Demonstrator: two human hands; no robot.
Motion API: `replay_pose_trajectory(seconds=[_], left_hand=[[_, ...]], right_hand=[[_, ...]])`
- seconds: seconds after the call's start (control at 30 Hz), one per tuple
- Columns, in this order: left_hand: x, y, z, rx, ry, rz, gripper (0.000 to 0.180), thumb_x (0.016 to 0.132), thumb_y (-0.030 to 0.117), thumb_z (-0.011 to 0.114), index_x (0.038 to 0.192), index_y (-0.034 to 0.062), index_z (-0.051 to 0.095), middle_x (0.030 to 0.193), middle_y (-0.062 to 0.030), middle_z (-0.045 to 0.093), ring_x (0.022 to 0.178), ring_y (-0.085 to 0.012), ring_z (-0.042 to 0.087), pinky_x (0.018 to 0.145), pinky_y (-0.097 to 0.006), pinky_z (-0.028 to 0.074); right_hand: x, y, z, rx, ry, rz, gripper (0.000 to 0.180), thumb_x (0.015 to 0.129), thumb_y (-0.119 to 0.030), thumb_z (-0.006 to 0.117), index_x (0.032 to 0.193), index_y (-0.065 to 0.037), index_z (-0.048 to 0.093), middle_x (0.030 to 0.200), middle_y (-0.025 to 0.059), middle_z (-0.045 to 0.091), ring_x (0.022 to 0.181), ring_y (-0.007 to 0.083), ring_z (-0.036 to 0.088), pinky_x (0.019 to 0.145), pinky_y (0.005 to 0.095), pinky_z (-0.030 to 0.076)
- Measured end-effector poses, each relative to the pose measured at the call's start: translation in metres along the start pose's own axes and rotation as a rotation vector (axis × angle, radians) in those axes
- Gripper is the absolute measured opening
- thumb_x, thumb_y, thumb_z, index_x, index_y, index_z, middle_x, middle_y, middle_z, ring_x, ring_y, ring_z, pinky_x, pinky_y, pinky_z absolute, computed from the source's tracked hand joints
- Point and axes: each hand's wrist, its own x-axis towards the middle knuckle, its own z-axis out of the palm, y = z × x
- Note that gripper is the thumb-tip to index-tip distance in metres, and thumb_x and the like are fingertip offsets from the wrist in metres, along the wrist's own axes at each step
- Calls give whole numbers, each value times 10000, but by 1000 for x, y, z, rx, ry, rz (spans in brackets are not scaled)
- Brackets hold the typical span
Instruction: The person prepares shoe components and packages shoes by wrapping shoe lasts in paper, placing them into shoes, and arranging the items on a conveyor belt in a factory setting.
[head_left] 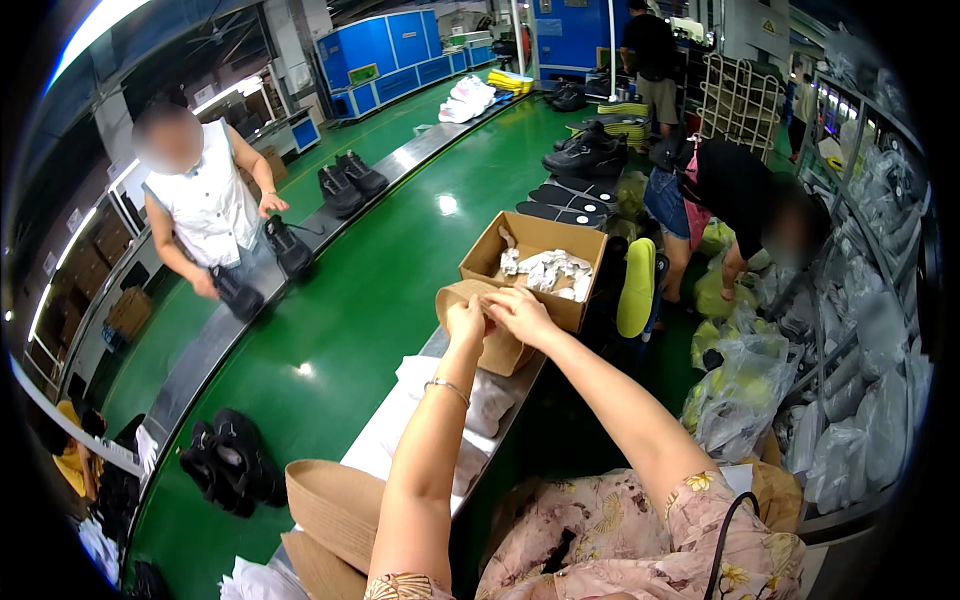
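Note:
Out ahead of me, both arms reach to a curved piece of brown cardboard (505,350) beside an open carton. My left hand (465,322) is closed on its upper edge, wrist ringed by a bracelet. Close to it, my right hand (520,316) pinches the same edge, fingers bent. The fingertips nearly meet, and part of the grip is hidden. Just beyond stands the brown carton (482,250) with crumpled white paper (555,272) inside. White wrapped bundles (488,402) lie under and beside my left forearm. More curved brown cardboard (335,505) rests nearer me.
A green conveyor (350,310) with metal edging carries black shoes (235,460). Across it, a person in white (215,190) handles black shoes. At right, another person (730,190) bends over plastic bags (745,385) beside a rack (825,350). A yellow-green sole (636,288) stands near the carton.

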Motion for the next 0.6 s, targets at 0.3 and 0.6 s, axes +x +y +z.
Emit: replay_pose_trajectory(seconds=[0.3, 0.6], left_hand=[[8, -10, 0, -208, -29, -71, 234, 940, 201, 454, 919, -8, 556, 749, -82, 612, 597, -174, 602, 497, -286, 513], [-12, -3, -7, -125, 16, 44, 257, 936, 165, 436, 878, -50, 565, 721, -109, 600, 617, -187, 587, 511, -301, 496]], right_hand=[[-10, -23, -17, 0, 3, 79, 333, 848, -394, 539, 1107, -199, 613, 1169, 43, 532, 1176, 250, 417, 927, 490, 345], [-4, -22, -11, -37, -56, 200, 371, 888, -397, 441, 1222, -272, 548, 1224, 42, 507, 1162, 303, 419, 924, 533, 326]])
